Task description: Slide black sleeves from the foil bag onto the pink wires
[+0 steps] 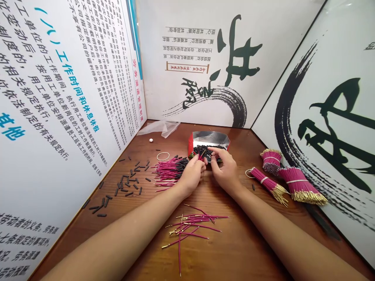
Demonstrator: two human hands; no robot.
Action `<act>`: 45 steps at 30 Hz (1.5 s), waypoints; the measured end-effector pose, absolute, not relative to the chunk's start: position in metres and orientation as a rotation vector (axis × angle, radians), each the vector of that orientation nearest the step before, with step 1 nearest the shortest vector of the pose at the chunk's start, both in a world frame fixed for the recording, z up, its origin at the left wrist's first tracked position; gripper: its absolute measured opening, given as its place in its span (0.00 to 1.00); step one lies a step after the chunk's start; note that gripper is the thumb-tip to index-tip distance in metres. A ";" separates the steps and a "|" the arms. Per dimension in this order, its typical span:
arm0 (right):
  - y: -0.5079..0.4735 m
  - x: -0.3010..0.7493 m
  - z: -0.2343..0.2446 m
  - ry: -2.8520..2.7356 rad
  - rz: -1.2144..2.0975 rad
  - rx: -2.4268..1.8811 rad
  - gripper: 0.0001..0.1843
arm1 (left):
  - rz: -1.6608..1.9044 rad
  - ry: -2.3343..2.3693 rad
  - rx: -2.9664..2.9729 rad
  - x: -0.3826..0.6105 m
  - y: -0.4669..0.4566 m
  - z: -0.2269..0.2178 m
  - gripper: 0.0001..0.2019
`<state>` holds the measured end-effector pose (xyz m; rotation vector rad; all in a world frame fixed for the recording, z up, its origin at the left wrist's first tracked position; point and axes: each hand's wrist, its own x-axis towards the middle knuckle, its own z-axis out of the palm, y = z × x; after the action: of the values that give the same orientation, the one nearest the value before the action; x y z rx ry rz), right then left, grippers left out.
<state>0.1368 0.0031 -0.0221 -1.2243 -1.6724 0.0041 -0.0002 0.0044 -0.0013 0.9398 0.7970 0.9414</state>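
Observation:
My left hand (191,174) is closed around a few magenta wires (202,157) whose upper ends carry black sleeves. Just beside it, my right hand (225,166) has its thumb and fingers drawn together over the front of an open box (191,142). Whatever the right fingertips hold is too small to make out. Short black sleeves (212,149) fill the box, which has red sides and a silvery inside. To the left of my left hand lies a pile of magenta wires with black ends (170,169). Loose magenta wires (193,224) with brass-coloured tips are scattered between my forearms.
Loose black sleeves (125,182) are strewn over the left of the wooden table (234,242). Banded wire bundles (303,186) lie at the right. A clear plastic bag (161,128) and a pale ring (163,156) lie at the back left. Printed panels (193,97) enclose three sides.

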 end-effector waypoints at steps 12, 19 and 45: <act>0.002 0.137 -0.022 -1.698 0.027 -1.126 0.16 | 0.954 0.771 0.968 -0.002 0.004 -0.002 0.02; -0.002 0.135 -0.019 -1.674 -0.022 -1.060 0.15 | 0.920 0.731 0.931 -0.002 0.007 -0.007 0.06; -0.007 0.131 -0.019 -1.670 -0.036 -1.090 0.10 | 1.060 0.766 0.894 0.002 0.001 0.001 0.07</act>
<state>0.1310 -0.0072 -0.0190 -1.0904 -1.6695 -0.0363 0.0018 0.0009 0.0006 0.8941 0.7657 1.0600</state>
